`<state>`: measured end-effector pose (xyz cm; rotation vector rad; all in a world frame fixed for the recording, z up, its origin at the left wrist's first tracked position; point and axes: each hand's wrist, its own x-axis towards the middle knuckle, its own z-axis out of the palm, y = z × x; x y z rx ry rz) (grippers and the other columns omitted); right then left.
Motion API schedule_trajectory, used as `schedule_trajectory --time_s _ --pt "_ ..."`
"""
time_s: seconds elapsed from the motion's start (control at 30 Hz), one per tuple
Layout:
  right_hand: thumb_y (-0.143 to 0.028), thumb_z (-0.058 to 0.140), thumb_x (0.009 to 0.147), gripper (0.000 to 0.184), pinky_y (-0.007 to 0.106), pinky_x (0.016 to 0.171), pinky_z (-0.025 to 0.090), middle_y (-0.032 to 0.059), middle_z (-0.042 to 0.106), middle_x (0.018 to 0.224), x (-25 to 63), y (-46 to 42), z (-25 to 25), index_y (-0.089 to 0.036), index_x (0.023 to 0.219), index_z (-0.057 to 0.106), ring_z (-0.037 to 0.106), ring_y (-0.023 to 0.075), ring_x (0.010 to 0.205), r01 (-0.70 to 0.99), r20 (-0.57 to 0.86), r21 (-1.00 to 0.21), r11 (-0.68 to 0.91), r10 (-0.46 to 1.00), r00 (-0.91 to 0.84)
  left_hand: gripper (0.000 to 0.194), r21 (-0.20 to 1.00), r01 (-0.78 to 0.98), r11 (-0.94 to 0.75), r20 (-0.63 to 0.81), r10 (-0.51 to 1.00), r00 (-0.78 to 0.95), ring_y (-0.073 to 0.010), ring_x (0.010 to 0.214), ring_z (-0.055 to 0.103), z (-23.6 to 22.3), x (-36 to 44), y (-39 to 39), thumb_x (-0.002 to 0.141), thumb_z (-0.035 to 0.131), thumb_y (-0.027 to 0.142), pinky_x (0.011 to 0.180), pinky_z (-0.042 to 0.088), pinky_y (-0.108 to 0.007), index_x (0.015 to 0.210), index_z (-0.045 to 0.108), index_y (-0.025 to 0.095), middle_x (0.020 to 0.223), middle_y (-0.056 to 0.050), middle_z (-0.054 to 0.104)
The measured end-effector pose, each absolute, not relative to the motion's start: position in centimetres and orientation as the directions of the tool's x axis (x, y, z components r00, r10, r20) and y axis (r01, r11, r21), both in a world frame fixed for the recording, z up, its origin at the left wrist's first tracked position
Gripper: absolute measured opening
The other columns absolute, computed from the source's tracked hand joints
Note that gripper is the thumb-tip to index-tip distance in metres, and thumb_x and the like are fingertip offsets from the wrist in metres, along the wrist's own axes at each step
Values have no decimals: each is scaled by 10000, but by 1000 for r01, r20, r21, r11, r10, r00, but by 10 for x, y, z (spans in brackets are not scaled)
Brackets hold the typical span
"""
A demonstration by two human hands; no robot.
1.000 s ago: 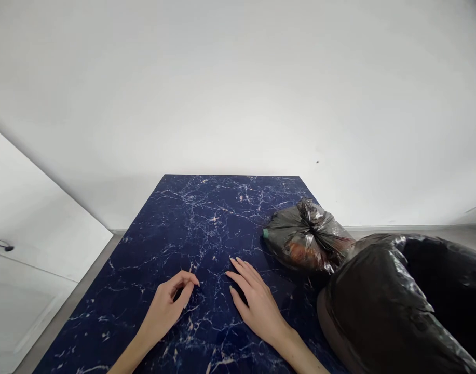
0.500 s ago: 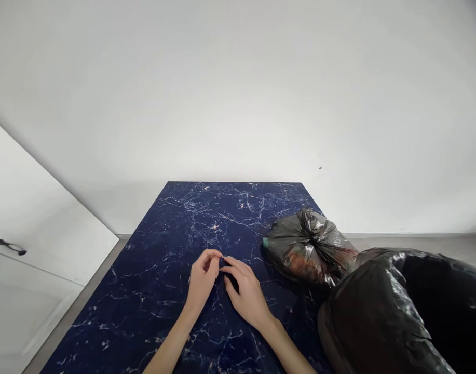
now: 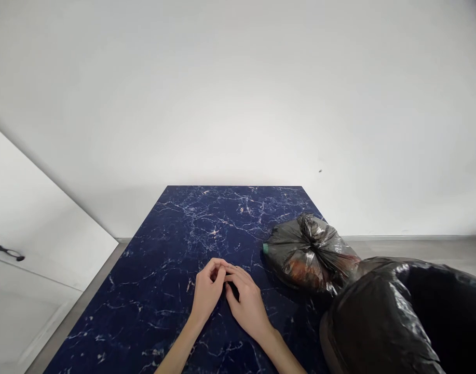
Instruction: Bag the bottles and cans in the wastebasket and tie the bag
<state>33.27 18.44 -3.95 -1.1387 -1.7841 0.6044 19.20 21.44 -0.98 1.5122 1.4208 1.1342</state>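
My left hand (image 3: 208, 287) is closed in a pinch, its thumb and index finger meeting at the fingertips of my right hand. Whatever lies between them, if anything, is too small or hidden to make out. My right hand (image 3: 247, 296) reaches in from the other side, its long fingers stretched towards the left fingertips. Its thumb stays lower and apart, with a dark gap beneath the index finger. Both hands are over the dark blue marbled tabletop (image 3: 155, 291), near its middle. No object shows in the right hand.
Right of my hands lies a knotted, see-through black plastic bag (image 3: 300, 254) with reddish-brown contents. Closer, a bin lined with a black bag (image 3: 372, 317) stands open at the top. A white cabinet (image 3: 39, 218) with a dark handle (image 3: 8, 253) is at left; behind stands a white wall (image 3: 238, 104).
My left hand has shifted slightly right and down, and my fingertips have come closer together. The whole view has tipped a little; the bag and bin have stayed in place.
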Motion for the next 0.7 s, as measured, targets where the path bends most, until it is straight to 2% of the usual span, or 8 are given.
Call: schedule_trajectory --time_s 0.2,0.7 --pt "-97 506 998 424 532 1243 498 82 761 1373 333 185 -40 -247 1326 731 653 253 1406 441 433 -770 461 886 -170 254 943 320 -88 91 996 6 -219 796 719 -11 193 215 968 564 409 746 554 -321 932 725 216 892 -37 774" --pt "-111 500 1012 398 543 1238 493 88 776 1323 332 185 -41 -248 1291 749 679 258 1357 444 454 -760 474 877 -159 235 938 331 -101 99 995 23 -226 801 729 -11 195 216 953 577 393 738 547 -324 927 729 215 875 -39 783"
